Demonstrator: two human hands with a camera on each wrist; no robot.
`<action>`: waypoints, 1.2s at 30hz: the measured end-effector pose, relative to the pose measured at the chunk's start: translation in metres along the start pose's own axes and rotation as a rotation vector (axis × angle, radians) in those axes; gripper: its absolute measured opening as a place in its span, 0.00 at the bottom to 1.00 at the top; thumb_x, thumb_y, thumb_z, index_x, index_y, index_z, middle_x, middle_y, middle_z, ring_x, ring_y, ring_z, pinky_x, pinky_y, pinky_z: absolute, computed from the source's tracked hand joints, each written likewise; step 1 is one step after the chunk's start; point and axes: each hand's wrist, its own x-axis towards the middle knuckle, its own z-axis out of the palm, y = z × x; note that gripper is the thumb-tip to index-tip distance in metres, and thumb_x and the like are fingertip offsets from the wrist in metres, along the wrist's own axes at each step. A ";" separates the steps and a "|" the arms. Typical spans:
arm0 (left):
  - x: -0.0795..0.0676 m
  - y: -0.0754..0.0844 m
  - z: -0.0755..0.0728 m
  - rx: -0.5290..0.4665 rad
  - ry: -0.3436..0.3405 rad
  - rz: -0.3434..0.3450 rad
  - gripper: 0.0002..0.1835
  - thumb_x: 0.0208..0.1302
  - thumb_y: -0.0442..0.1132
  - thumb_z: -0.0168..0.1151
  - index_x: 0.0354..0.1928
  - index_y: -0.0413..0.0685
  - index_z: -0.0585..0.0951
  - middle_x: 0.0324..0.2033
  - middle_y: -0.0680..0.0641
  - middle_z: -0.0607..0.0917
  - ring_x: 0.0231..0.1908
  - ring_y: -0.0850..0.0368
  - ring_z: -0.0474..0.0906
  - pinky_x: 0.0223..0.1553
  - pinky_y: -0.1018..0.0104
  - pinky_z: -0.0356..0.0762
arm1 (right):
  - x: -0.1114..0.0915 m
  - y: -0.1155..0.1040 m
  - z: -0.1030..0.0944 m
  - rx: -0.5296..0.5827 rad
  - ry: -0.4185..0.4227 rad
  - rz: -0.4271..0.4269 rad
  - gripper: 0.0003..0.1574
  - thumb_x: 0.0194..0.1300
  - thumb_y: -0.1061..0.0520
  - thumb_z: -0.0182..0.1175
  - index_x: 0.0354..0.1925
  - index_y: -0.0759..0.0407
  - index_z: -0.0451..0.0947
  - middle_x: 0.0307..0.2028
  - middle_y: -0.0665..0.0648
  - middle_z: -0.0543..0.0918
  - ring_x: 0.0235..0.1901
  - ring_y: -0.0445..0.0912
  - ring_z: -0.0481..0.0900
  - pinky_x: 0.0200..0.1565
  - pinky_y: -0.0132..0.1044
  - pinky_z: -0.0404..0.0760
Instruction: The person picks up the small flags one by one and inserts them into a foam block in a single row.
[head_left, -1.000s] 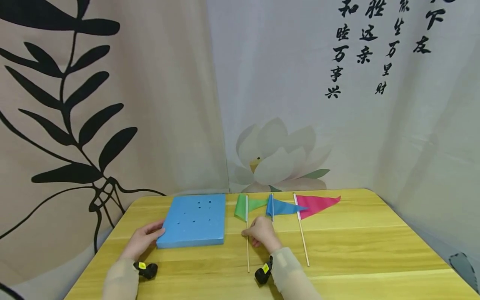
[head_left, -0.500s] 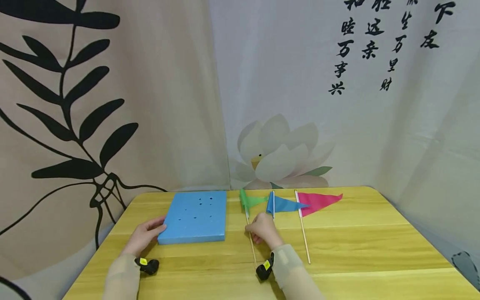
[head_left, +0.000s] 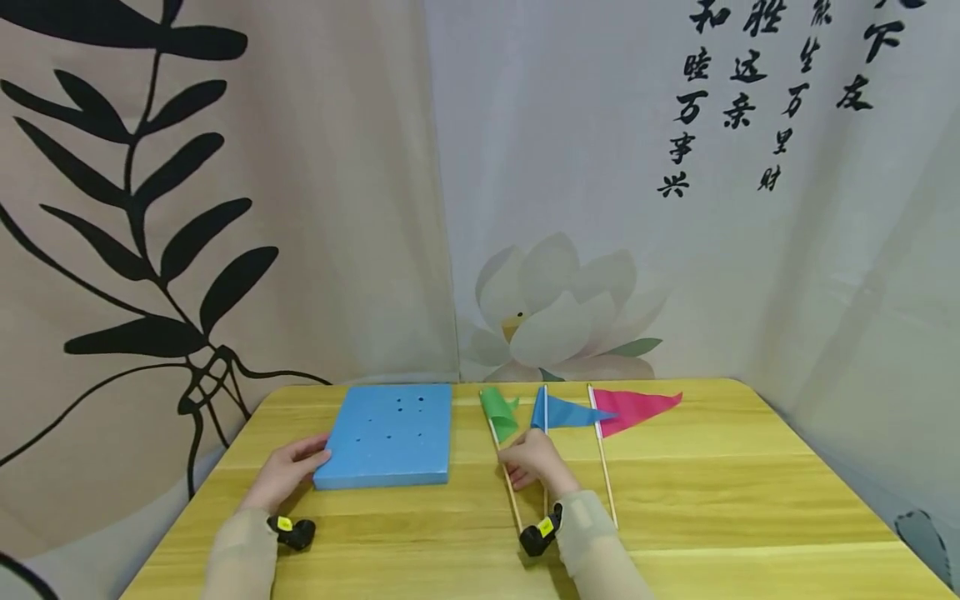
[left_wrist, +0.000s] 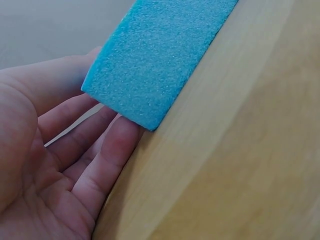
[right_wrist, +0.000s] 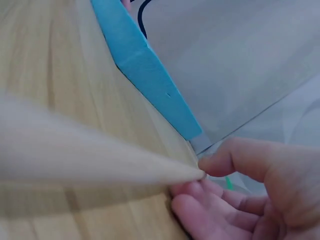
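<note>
My left hand (head_left: 283, 475) rests against the left edge of a blue foam board (head_left: 397, 458) with several small holes in its top. In the left wrist view, the thumb and relaxed fingers (left_wrist: 107, 157) lie at the board's corner. My right hand (head_left: 538, 458) pinches the thin stick of a green flag (head_left: 500, 414) between thumb and fingers. The flag's cloth is curled over, and its stick slants across the table. In the right wrist view the stick (right_wrist: 125, 160) points toward the camera, large and blurred.
A blue flag (head_left: 570, 412) lies just right of the green one, its stick partly behind my right hand. Further right lies a pink flag (head_left: 637, 408). The wooden table (head_left: 735, 500) reaches back to a printed curtain (head_left: 360, 208).
My right hand has moved slightly right with the green flag, whose stick has turned from nearly straight to slanted and whose cloth has curled up. The left hand stays at the board.
</note>
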 end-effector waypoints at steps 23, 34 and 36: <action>0.004 -0.002 0.002 -0.033 0.005 -0.040 0.36 0.66 0.52 0.62 0.69 0.39 0.67 0.64 0.34 0.70 0.46 0.59 0.76 0.41 0.63 0.78 | 0.008 -0.005 -0.008 0.298 0.057 0.015 0.20 0.67 0.63 0.58 0.53 0.75 0.72 0.26 0.60 0.81 0.18 0.44 0.80 0.25 0.41 0.83; 0.000 0.003 0.002 -0.034 0.020 -0.043 0.35 0.67 0.50 0.62 0.69 0.38 0.67 0.64 0.34 0.70 0.45 0.62 0.76 0.40 0.64 0.78 | 0.005 -0.035 -0.009 0.410 0.098 -0.143 0.19 0.68 0.62 0.59 0.53 0.73 0.74 0.36 0.67 0.83 0.27 0.50 0.84 0.30 0.43 0.84; 0.000 0.001 0.003 -0.024 0.013 -0.037 0.35 0.67 0.50 0.61 0.69 0.38 0.67 0.64 0.33 0.70 0.45 0.61 0.75 0.40 0.65 0.77 | 0.004 -0.040 -0.009 0.423 0.104 -0.160 0.19 0.68 0.61 0.60 0.53 0.72 0.74 0.36 0.66 0.83 0.28 0.50 0.84 0.30 0.44 0.84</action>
